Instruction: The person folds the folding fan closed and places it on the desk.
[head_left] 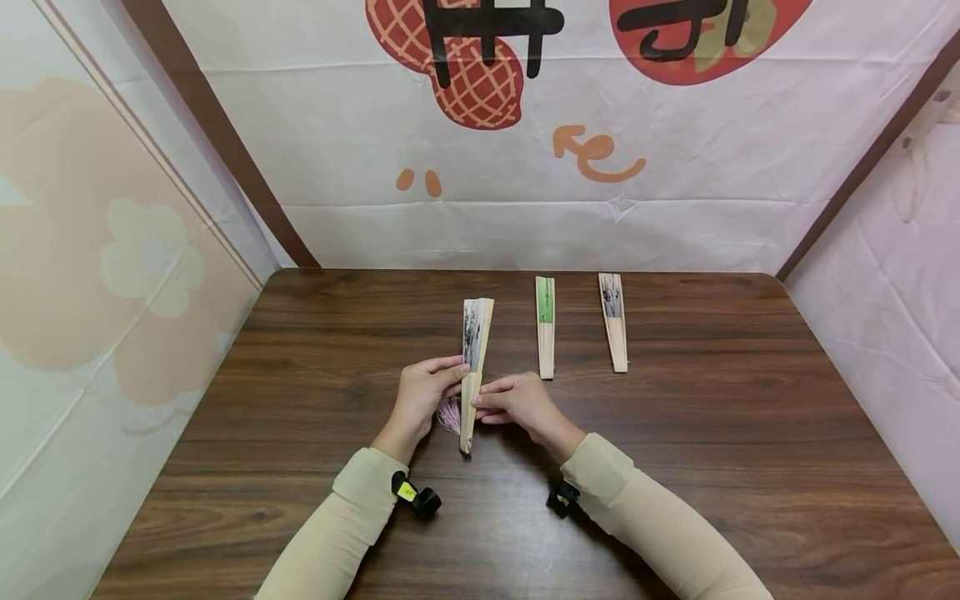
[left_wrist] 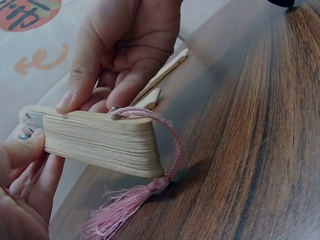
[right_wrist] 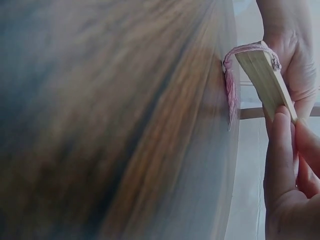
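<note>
A folded wooden fan with a dark-patterned printed leaf is held above the table between both hands. My left hand grips it from the left at mid-length, thumb on the edge. From the other side my right hand pinches its ribs near the middle. In the left wrist view the stacked ribs of the fan lie close together. A pink tassel hangs by a twisted cord from its riveted end; the tassel also dangles in the right wrist view.
On the brown wooden table, a folded fan with a green leaf lies to the right, beyond my right hand. Further right lies another folded fan with a grey printed leaf. A printed cloth backdrop rises behind the table's far edge.
</note>
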